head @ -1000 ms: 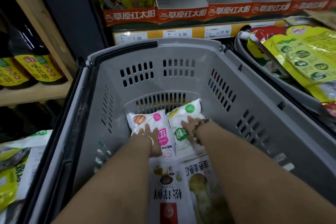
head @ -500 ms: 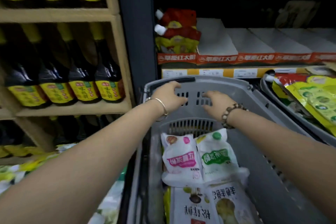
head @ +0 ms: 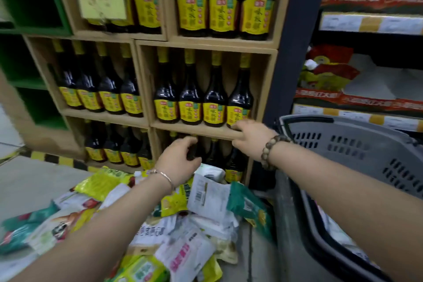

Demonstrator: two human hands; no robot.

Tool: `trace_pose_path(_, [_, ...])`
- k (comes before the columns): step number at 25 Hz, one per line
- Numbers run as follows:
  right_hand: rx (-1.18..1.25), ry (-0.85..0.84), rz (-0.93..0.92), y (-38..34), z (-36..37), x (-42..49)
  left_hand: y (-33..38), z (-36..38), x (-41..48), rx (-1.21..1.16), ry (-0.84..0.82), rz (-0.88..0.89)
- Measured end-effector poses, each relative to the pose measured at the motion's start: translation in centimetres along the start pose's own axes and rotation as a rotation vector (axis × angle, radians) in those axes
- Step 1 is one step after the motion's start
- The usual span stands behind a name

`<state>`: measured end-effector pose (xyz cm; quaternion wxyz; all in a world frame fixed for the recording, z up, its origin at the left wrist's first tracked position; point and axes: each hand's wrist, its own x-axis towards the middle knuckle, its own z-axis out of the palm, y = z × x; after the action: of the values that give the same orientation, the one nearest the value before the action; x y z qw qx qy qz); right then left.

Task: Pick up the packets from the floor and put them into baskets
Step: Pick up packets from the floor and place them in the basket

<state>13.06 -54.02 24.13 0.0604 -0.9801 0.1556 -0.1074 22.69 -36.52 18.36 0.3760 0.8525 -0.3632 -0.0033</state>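
My left hand (head: 180, 159) and right hand (head: 250, 138) hang empty with loosely curled fingers over the packets (head: 183, 224) heaped on the floor (head: 34, 181), left of the grey basket (head: 357, 151), its inside mostly hidden.

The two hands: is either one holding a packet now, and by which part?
Neither. The left hand hovers open above the packets on the floor, and the right hand is open near the wooden shelf edge.
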Motion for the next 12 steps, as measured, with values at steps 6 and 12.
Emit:
trace_pose_path(6, [0.042, -0.176, 0.010, -6.5, 10.3, 0.3, -9.5, 3.0, -4.8, -0.108, -0.044, -0.112])
trace_pose_path(12, [0.009, -0.447, 0.134, -4.1, 21.0, -3.8, -15.3, 6.7, -6.8, -0.036, -0.165, -0.241])
